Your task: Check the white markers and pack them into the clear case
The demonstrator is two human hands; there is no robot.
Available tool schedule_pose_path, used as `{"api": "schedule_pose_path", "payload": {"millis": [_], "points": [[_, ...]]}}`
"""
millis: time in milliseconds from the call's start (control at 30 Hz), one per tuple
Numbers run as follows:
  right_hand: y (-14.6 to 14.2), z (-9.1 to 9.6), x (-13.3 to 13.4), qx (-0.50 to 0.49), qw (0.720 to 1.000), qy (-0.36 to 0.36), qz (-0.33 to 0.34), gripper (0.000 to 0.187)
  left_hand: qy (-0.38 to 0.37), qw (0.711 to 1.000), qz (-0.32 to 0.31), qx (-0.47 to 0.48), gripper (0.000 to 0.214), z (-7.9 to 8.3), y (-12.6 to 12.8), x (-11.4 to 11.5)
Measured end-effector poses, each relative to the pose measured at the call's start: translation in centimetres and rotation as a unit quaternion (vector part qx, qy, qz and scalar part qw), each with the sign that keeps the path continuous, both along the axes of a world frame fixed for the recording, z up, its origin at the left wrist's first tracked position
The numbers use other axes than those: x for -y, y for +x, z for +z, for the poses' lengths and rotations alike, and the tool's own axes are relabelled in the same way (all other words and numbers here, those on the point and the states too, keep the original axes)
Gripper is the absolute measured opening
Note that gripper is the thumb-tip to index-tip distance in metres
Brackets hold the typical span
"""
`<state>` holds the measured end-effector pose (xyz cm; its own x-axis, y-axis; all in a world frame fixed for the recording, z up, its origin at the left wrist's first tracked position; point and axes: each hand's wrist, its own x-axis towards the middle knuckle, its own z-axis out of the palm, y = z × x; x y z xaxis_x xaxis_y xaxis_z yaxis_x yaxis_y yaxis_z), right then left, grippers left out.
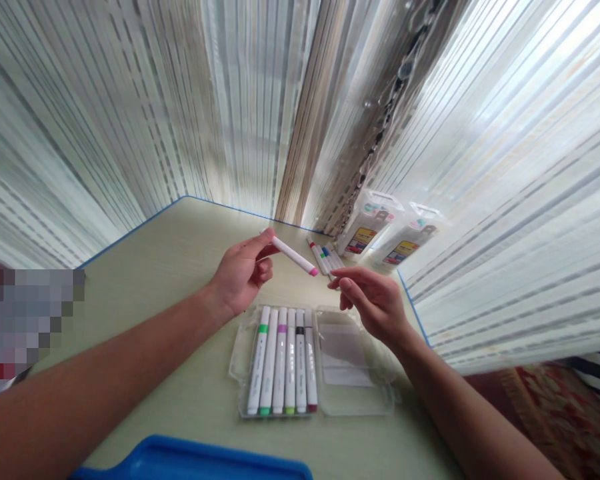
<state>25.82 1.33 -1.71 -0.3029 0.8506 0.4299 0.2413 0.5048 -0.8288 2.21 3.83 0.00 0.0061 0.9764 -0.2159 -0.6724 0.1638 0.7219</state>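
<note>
My left hand point(237, 277) pinches a white marker point(294, 255) by its far end, and the pink end slants down to the right. My right hand point(377, 300) hovers just right of that pink end, its thumb and forefinger slightly apart with nothing visible between them. Below both hands lies an opened clear plastic case point(357, 401). Several white markers point(281, 360) with green, purple, black and dark red marks stand side by side in its left half. Beyond my right fingertips, a few loose markers point(325, 255) with red, green and blue bands rest on the table.
Two clear packages point(363, 230) with printed labels stand upright at the back right of the pale table point(145, 267). A blue tray point(220, 460) lies at the near edge. String curtains point(250, 100) hang along the table's far sides. At the lower right is a patterned rug point(555, 413).
</note>
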Motion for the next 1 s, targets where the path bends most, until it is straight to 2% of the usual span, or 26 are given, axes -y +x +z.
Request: {"api": "schedule_pose_path", "payload": {"millis": [100,267,567,1000], "points": [[0.1,-0.1,0.0,-0.001,1.0,-0.002,-0.003,0.02,-0.039,0.999,-0.019,0.031,0.016,0.2,-0.5,-0.4],[0.1,0.0,0.0,0.002,1.0,-0.006,-0.006,0.019,-0.056,0.997,-0.031,0.048,0.018,0.1,-0.8,-0.8],[0.1,0.1,-0.1,0.002,1.0,-0.025,-0.012,0.02,-0.063,0.996,-0.045,0.051,0.019,0.3,-0.7,-0.6],[0.2,0.3,0.1,0.029,0.999,-0.026,-0.014,0.018,-0.07,0.991,-0.099,0.062,0.019,0.5,-0.3,0.2]]}}
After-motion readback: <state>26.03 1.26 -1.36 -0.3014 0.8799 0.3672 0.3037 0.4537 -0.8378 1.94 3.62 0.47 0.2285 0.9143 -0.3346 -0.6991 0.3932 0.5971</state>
